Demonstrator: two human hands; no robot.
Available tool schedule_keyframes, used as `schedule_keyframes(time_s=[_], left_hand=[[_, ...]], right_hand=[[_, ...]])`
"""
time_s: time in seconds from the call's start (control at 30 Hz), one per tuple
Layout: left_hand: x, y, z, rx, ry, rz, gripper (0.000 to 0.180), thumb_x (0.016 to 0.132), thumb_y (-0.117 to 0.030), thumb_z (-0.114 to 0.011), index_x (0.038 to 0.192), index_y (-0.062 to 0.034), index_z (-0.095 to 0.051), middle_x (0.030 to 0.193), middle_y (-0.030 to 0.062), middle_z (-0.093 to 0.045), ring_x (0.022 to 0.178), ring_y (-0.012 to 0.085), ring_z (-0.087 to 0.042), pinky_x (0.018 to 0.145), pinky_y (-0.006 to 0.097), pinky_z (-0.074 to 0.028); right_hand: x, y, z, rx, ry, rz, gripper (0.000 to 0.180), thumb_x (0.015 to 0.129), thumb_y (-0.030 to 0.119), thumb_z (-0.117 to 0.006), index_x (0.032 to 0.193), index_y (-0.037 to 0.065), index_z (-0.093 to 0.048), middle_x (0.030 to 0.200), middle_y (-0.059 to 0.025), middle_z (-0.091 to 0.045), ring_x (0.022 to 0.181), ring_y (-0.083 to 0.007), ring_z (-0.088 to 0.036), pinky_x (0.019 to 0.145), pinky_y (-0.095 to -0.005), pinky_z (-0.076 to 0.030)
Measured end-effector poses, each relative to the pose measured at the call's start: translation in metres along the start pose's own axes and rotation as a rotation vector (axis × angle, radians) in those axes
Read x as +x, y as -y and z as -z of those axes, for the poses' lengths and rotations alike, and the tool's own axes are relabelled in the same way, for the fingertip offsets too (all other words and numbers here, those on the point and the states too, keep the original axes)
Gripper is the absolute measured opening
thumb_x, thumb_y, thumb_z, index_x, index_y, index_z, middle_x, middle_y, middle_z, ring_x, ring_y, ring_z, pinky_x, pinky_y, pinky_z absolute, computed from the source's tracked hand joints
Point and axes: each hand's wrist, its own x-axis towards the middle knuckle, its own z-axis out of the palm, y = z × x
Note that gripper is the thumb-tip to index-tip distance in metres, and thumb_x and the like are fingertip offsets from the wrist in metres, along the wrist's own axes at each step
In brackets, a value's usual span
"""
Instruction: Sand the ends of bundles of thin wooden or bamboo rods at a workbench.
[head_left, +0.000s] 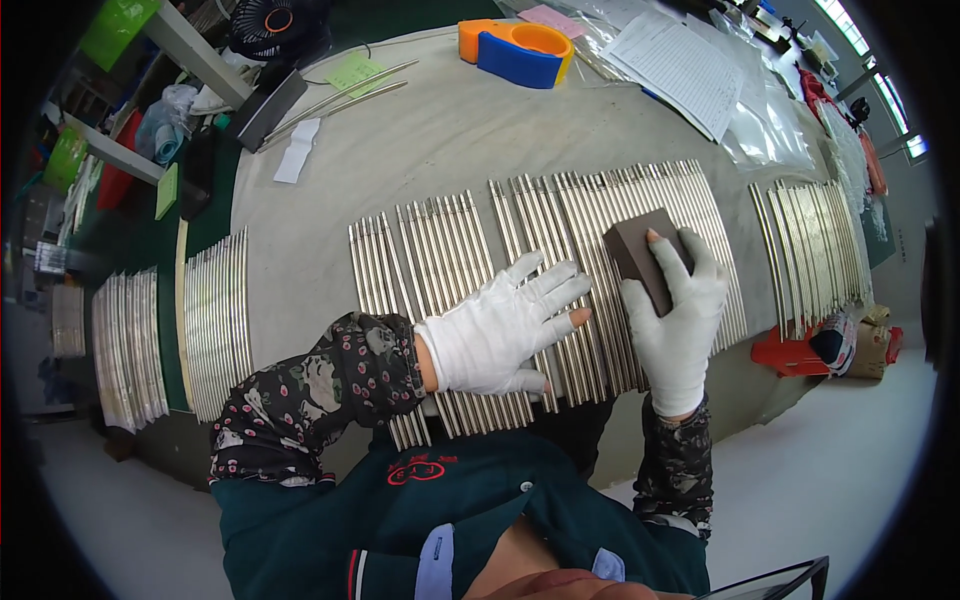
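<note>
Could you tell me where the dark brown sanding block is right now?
In the head view, the sanding block lies right of centre on the row of metal rods, under the fingers of the right hand, with the left hand flat beside it.

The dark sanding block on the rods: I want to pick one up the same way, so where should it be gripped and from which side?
Likely from above, across its two long sides. The dark block lies flat on the row of metal rods, so only its top and sides are free. The right hand takes it so, fingers draped over the top and down the sides. The left hand presses flat on the rods.
</note>
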Motion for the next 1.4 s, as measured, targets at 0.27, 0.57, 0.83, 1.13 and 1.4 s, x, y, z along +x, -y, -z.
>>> schedule_keyframes(time_s=[0.27, 0.57, 0.83, 1.13, 1.4], left_hand=[[0.003, 0.001, -0.002, -0.044, -0.04, 0.009, 0.077, 0.071, -0.047, -0.071, 0.125, 0.0026, -0.048, 0.133, 0.0237, -0.043, 0.126, 0.0388, -0.038, 0.108, 0.047, -0.027], [0.002, -0.001, -0.003, -0.094, -0.059, 0.016, 0.081, 0.068, -0.046, -0.075, 0.127, 0.0032, -0.047, 0.137, 0.0245, -0.04, 0.13, 0.0389, -0.035, 0.11, 0.049, -0.025], [-0.006, 0.0, -0.003, -0.055, -0.069, 0.021, 0.082, 0.067, -0.047, -0.076, 0.126, 0.003, -0.046, 0.138, 0.0256, -0.039, 0.131, 0.0396, -0.035, 0.11, 0.051, -0.025], [0.004, 0.032, 0.019, 0.057, -0.204, 0.269, 0.054, 0.084, -0.029, -0.063, 0.126, 0.0, -0.049, 0.141, 0.0207, -0.04, 0.135, 0.0364, -0.033, 0.112, 0.054, -0.021], [0.027, 0.096, 0.027, 0.295, -0.144, 0.537, 0.038, 0.091, -0.032, -0.053, 0.121, -0.0092, -0.06, 0.141, 0.0156, -0.043, 0.135, 0.0396, -0.032, 0.111, 0.053, -0.025]], right_hand=[[0.051, 0.027, -0.044, -0.23, 0.114, 0.076, 0.04, 0.071, 0.023, -0.071, 0.108, 0.007, -0.068, 0.112, -0.0221, -0.058, 0.098, -0.0359, -0.056, 0.08, -0.0433, -0.049], [0.055, 0.0, -0.034, -0.321, 0.066, -0.002, 0.039, 0.074, 0.026, -0.07, 0.11, 0.011, -0.069, 0.114, -0.0204, -0.059, 0.1, -0.035, -0.054, 0.087, -0.0423, -0.046], [0.017, -0.007, -0.006, -0.098, -0.021, 0.016, 0.043, 0.071, 0.02, -0.072, 0.112, 0.007, -0.066, 0.117, -0.0211, -0.055, 0.102, -0.0353, -0.051, 0.092, -0.0444, -0.041], [-0.062, 0.008, 0.018, -0.027, 0.043, -0.068, 0.082, 0.055, 0.02, -0.086, 0.129, 0.016, -0.052, 0.134, -0.0197, -0.04, 0.115, -0.0369, -0.04, 0.098, -0.0471, -0.035], [-0.085, 0.004, 0.034, 0.045, 0.277, -0.067, 0.104, 0.041, 0.02, -0.091, 0.134, 0.02, -0.045, 0.137, -0.0173, -0.035, 0.117, -0.0365, -0.038, 0.098, -0.0469, -0.035]])
